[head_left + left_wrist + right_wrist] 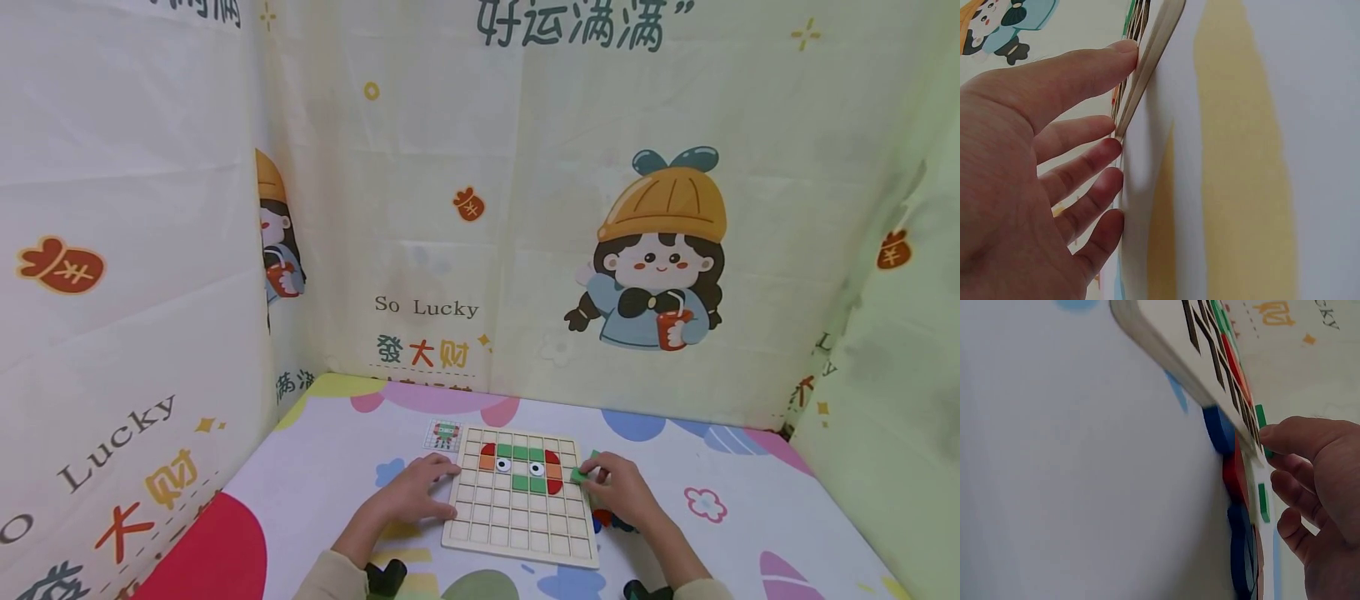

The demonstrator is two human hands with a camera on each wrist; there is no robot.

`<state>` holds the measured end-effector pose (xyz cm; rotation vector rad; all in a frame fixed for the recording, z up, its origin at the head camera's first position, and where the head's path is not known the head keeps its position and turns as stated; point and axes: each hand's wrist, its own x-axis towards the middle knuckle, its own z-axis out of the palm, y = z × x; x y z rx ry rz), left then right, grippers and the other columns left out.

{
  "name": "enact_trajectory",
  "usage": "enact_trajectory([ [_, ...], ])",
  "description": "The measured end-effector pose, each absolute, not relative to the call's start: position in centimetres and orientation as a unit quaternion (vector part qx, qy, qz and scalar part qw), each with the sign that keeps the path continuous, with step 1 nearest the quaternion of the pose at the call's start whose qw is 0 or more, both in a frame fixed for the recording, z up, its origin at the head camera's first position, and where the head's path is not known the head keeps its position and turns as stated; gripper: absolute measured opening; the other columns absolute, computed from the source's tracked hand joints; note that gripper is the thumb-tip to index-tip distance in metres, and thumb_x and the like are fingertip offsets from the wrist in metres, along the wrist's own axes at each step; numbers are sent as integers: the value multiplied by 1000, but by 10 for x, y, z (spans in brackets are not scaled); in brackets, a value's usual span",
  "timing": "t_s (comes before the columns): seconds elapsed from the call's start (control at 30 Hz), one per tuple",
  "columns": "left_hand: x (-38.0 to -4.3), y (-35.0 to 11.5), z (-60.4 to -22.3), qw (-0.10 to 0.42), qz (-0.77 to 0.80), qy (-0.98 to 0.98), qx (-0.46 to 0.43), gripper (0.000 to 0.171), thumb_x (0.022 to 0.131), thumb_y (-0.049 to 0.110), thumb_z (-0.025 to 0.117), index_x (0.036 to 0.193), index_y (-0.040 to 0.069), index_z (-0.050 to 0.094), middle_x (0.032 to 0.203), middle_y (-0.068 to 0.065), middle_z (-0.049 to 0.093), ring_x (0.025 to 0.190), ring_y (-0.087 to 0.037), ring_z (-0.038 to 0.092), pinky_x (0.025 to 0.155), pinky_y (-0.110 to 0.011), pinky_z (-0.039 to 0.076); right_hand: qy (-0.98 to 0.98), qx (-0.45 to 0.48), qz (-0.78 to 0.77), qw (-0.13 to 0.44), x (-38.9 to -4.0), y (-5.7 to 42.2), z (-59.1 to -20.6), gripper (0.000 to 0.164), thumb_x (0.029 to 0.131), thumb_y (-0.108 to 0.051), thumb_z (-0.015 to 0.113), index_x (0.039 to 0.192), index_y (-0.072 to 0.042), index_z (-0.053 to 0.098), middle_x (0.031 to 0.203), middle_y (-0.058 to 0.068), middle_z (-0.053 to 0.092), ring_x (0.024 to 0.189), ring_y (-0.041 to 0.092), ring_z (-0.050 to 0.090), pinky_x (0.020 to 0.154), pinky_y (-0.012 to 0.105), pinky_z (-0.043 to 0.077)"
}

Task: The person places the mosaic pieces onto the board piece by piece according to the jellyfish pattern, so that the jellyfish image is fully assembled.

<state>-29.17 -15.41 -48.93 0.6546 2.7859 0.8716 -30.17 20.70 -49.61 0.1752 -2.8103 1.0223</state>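
- Left hand (408, 493): fingers loosely extended, thumb spread well away from them. Fingertips are up against the left edge of the pale wooden square-grid board (517, 546), with the thumb on that same edge a bit nearer. Not wrapped around anything.
- Right hand (621, 492): thumb and index finger pinching a small flat green piece (579, 475), other fingers bent in loosely. The piece is at the board's right edge, around the far-middle rows; can't tell if it's actually touching the wood.
- The board lies flat on the white tablecloth with coloured shapes (330, 450), between the two hands, slightly turned.
- The pattern on it sits in the far half: green squares (520, 452) along the top and a couple more lower down, two round-eye tiles (503, 465), orange squares (487, 463) and rounded red corner pieces (554, 486) at the sides. Near rows are bare wood.
- Little printed card with a green robot-like figure (444, 435) is just beside the board's far left corner.
- Loose blue pieces (1218, 430) and a red piece (1235, 478) lie by the board's right side, partly under the right hand. Another loose green piece (1264, 503) is close by there too.
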Motion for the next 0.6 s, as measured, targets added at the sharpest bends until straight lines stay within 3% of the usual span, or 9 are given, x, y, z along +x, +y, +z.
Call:
enact_trajectory([
  [0.6, -290, -153, -488, 76, 292, 929, 213, 63, 77, 37, 79, 133, 17, 57, 140, -9, 48, 129, -33, 43, 105, -57, 39, -932, 130, 333, 59, -304, 178, -495, 13, 82, -8, 74, 89, -19, 72, 95, -3, 65, 75, 12, 50, 58, 20, 41],
])
